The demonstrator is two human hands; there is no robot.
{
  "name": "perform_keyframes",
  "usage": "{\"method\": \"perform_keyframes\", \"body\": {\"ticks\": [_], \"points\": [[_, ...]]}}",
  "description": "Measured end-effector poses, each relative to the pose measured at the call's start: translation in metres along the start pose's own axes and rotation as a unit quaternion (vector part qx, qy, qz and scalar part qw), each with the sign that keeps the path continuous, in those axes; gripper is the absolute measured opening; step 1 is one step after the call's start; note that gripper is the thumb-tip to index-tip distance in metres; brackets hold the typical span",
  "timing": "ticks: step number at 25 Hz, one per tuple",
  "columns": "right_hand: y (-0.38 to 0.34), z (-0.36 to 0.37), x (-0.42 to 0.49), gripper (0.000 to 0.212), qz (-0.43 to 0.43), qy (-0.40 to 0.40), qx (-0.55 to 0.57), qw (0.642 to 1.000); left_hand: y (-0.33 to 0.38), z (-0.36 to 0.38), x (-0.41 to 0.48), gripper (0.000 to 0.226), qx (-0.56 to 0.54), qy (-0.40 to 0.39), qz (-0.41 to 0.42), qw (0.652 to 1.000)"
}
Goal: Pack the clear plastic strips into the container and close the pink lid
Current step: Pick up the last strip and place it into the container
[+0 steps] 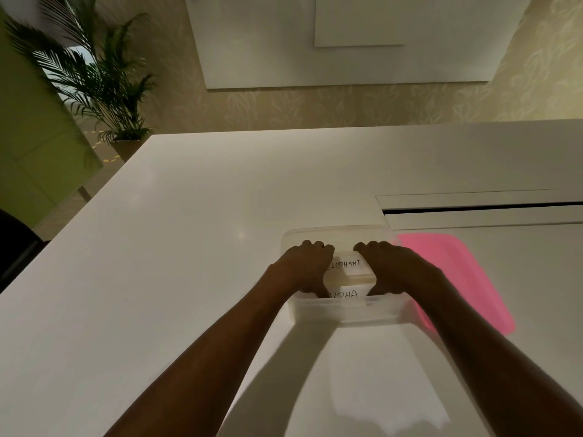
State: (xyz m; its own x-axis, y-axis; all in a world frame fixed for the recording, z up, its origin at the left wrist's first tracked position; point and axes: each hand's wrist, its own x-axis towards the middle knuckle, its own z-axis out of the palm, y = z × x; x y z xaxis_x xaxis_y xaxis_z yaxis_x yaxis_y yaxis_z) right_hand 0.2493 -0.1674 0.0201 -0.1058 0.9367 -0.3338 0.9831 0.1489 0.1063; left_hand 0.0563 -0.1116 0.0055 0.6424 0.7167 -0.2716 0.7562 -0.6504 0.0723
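Note:
A clear plastic container stands open on the white table. Inside it lie clear plastic strips with handwritten labels; one reads "ELEPHANT", another partly "ALPHA". My left hand and my right hand both reach into the container, fingers curled over the left and right ends of the strips and pressing on them. The pink lid lies flat on the table just right of the container, partly under my right forearm.
The white table runs wide to the left and far side. A recessed panel with a dark slot sits behind the lid. A potted palm stands beyond the table's far left corner.

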Motion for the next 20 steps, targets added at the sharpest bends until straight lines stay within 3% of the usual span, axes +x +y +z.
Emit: {"method": "perform_keyframes", "body": {"ticks": [5, 11, 14, 16, 20], "points": [[0.003, -0.001, 0.007, 0.101, -0.025, -0.006, 0.031, 0.999, -0.006, 0.002, -0.001, 0.079, 0.009, 0.002, -0.016, 1.0], [0.011, 0.005, 0.013, 0.116, -0.076, -0.002, 0.208, 0.975, -0.004, -0.001, -0.005, 0.087, 0.01, 0.003, -0.018, 1.0], [0.011, 0.002, 0.012, 0.11, -0.07, 0.024, 0.278, 0.958, -0.001, -0.003, -0.007, 0.089, -0.004, 0.007, -0.013, 1.0], [0.011, 0.002, 0.008, 0.096, -0.057, 0.071, 0.255, 0.963, 0.001, -0.005, -0.011, 0.086, -0.027, 0.047, -0.005, 0.999], [0.01, 0.011, -0.002, 0.067, -0.025, 0.265, 0.206, 0.942, 0.009, -0.002, -0.018, 0.063, -0.048, 0.211, -0.024, 0.976]]}}
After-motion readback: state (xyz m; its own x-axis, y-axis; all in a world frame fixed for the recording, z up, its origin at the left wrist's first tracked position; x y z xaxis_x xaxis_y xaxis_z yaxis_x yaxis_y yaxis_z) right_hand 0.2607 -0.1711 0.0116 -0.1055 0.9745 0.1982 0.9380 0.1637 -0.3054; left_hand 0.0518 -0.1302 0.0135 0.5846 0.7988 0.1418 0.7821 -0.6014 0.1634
